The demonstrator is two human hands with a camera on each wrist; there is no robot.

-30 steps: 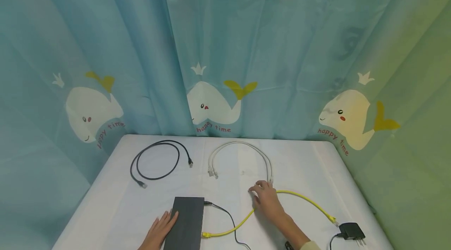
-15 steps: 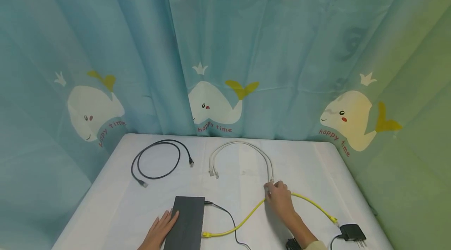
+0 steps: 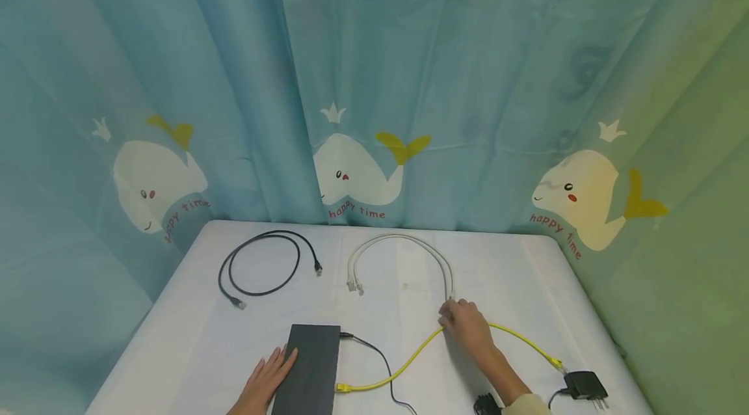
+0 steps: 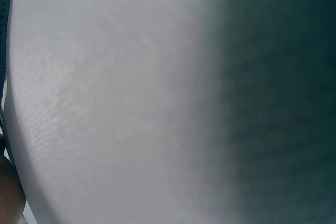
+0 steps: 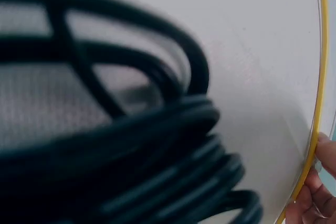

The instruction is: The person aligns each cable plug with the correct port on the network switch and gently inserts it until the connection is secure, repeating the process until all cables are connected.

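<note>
My left hand (image 3: 266, 379) lies with straight fingers on the left edge of a flat black box (image 3: 313, 363), and only a sliver of that hand (image 4: 9, 195) shows in the left wrist view. The thumb and fingers of my right hand (image 3: 468, 327) pinch the near plug end of a grey network cable (image 3: 430, 250), bent in an arch. In the right wrist view, the hand (image 5: 317, 187) shows something clear between thumb and fingers. Under this hand runs a yellow network cable (image 3: 412, 360), plugged into the box's right side.
A black network cable (image 3: 263, 296) lies coiled at the back left. On the right stands a black power adapter (image 3: 585, 385) beside the yellow cable's far plug. Bundled black cord (image 3: 486, 404) lies under the right forearm. A thin power cord (image 3: 374, 351) leaves the box.
My right hand has moved a little to the right, and its fingers have closed on the grey network cable's plug end. The left hand has stayed on the black box.
</note>
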